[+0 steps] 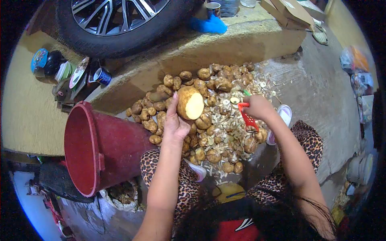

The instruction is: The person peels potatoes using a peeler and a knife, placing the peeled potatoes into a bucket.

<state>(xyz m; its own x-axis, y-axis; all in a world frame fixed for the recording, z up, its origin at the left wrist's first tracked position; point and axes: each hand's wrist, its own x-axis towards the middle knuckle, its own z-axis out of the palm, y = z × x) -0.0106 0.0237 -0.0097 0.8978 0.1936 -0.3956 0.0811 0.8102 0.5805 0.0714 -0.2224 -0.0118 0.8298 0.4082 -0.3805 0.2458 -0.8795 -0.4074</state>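
My left hand [177, 122] is closed around a large brown potato [185, 102], whose pale yellow bare face is turned to the right. My right hand [259, 107] grips a red peeler [248, 120], its head pointing down and apart from the potato. A bit of bright green [247, 92] shows just above that hand; I cannot tell what it belongs to. Below both hands a heap of unpeeled potatoes [161, 118] spreads over the floor. Pale peelings [235, 136] are scattered thickly over its right side.
A dark red bucket [120, 136] lies tipped at the left, its mouth facing left. Behind the heap runs a concrete ledge [241, 40] bearing a car wheel [120, 44], a blue plastic bag [211, 25] and a cardboard box [287, 14]. Plastic bags [360, 84] stand far right.
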